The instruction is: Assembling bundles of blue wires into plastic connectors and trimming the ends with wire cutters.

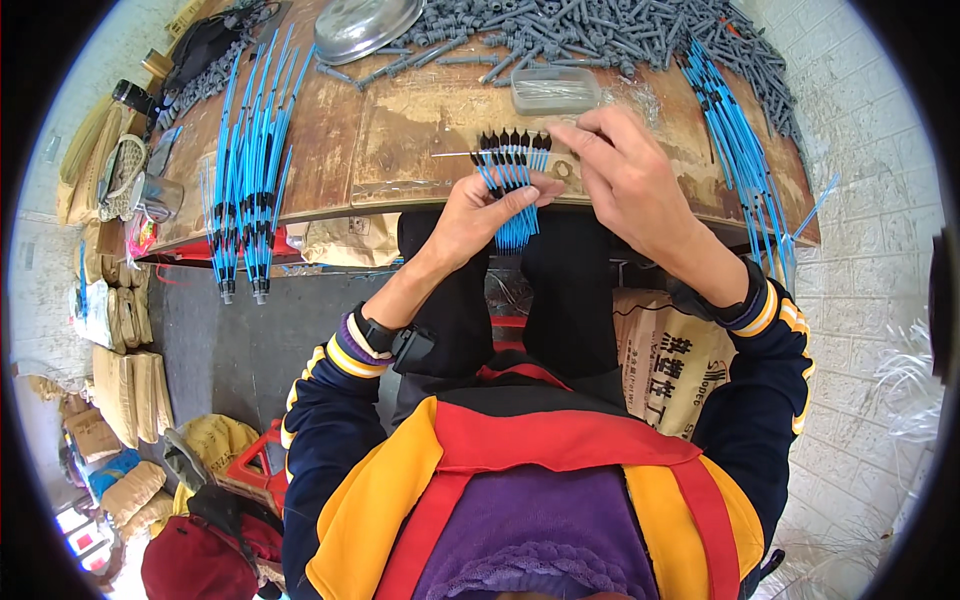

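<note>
My left hand (485, 212) is closed around a bunch of thin blue strips with black tips (508, 178). Their upper ends fan out side by side above the thumb, and the lower ends hang below the fist. A thin pale needle or wire (455, 154) runs crosswise at the fanned strips, sticking out to the left. My right hand (630, 170) is just to the right of the bunch. Its index finger stretches toward the rightmost black tip, while the thumb stands apart; whether the fingertip touches cannot be made out.
Blue strips with black bands lie in a left bundle (250, 190) and a right bundle (735, 140), overhanging the wooden table (400, 120). A clear plastic box (555, 92) holds thin pale pieces. Behind are grey plastic plugs (600, 35) and a metal bowl (365, 25).
</note>
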### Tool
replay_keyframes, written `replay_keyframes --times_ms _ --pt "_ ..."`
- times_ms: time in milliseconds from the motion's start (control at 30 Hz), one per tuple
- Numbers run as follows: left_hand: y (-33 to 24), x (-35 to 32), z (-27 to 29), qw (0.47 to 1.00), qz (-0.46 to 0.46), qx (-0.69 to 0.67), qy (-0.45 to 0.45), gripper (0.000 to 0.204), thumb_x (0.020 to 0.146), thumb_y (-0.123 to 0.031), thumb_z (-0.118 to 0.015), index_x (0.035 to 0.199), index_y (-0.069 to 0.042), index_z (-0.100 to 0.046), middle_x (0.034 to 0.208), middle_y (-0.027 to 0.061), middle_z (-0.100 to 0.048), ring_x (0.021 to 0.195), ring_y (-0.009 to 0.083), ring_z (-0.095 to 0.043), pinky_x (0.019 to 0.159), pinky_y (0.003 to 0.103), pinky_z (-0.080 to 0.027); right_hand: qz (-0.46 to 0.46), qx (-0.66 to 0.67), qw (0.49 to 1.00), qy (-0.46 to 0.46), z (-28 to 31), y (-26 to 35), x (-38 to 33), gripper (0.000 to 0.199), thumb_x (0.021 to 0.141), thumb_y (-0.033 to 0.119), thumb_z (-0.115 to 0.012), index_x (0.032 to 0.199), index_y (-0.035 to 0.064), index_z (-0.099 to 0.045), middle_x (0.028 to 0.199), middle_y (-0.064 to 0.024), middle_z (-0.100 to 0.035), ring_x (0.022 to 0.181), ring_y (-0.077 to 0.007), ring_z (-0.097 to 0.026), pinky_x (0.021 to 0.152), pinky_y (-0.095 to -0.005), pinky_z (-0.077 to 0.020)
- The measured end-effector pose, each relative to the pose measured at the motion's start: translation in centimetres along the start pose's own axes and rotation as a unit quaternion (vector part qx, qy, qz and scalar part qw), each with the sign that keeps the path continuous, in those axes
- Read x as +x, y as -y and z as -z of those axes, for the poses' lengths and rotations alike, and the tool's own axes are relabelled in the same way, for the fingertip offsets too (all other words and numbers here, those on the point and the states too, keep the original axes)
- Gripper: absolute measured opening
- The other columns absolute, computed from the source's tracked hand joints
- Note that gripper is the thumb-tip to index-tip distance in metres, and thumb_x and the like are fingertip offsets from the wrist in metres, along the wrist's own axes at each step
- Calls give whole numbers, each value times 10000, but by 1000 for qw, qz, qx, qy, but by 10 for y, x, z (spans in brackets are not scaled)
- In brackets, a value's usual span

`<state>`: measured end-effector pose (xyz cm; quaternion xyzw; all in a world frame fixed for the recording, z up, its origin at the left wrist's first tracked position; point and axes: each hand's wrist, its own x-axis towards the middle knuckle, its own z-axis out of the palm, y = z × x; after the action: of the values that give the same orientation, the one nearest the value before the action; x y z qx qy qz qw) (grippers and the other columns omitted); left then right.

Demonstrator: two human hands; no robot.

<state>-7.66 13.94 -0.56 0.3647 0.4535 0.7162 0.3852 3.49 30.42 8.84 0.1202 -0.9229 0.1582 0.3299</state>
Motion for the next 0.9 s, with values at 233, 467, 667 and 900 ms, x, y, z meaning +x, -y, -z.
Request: replay_keyframes --times_ms 233,467,667,900 --pt "-2 1 0 1000 -3 0 -1 223 973 -72 -548 1151 35 -628 1116 144 -683 1037 204 -652 931 337 -513 -5 -3 1000 -4 -1 -1 1 392 756 -111 -589 1126 9 -639 950 -127 -557 869 -293 -572 751 -369 -479" --pt "-2 1 -2 1000 -7 15 -4 223 971 -76 -552 1147 38 -631 1119 138 -683 1040 196 -650 929 328 -508 -4 -34 999 1 -1 0 -1 402 761 -101 -596 1140 23 -644 946 -119 -559 842 -283 -578 731 -364 -482" --pt "-1 2 0 1000 -9 16 1 225 971 -81 -555 1143 42 -633 1126 142 -681 1046 201 -650 940 332 -506 -2 -34 999 6 -1 -5 -1 372 799 -84 -601 1146 41 -648 947 -119 -565 821 -274 -587 708 -346 -484" --pt "0 4 1 1000 -3 18 8 234 972 -80 -551 1155 47 -624 1135 159 -676 1059 217 -650 956 342 -506 -63 47 997 0 -5 -10 -3 337 858 -72 -575 1156 65 -649 965 -116 -566 819 -262 -588 702 -328 -479"
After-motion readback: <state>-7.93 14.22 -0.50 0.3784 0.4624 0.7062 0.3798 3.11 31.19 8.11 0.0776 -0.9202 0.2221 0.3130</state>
